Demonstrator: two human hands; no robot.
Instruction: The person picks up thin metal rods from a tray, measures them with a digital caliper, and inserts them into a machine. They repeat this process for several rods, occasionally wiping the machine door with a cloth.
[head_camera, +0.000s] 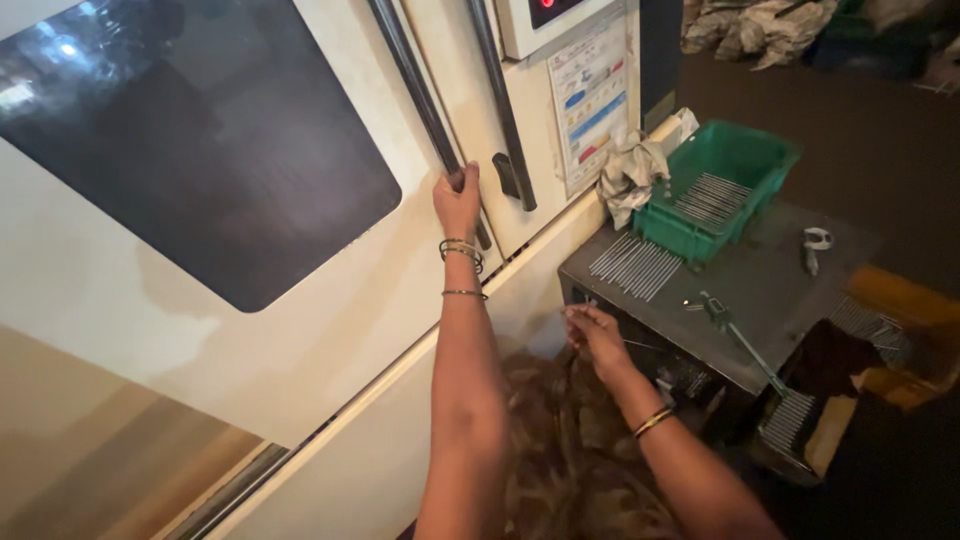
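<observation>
My left hand (457, 200) is closed around the long dark bar handle (415, 85) of a cream machine door (250, 330) with a large dark window (190, 140). Bangles sit on that wrist. My right hand (595, 335) hangs lower, beside the front edge of a grey metal table (760, 290), its fingers pinched on a thin metal rod (640, 345). A second bar handle (500, 100) runs on the neighbouring door.
A green plastic crate (725, 185) holds several thin metal rods; more rods (635, 265) lie on the table beside it. A crumpled rag (630, 175), a caliper-like tool (740, 340), a small clip (815, 245) and another rod bunch (790, 420) are nearby. The floor is dark.
</observation>
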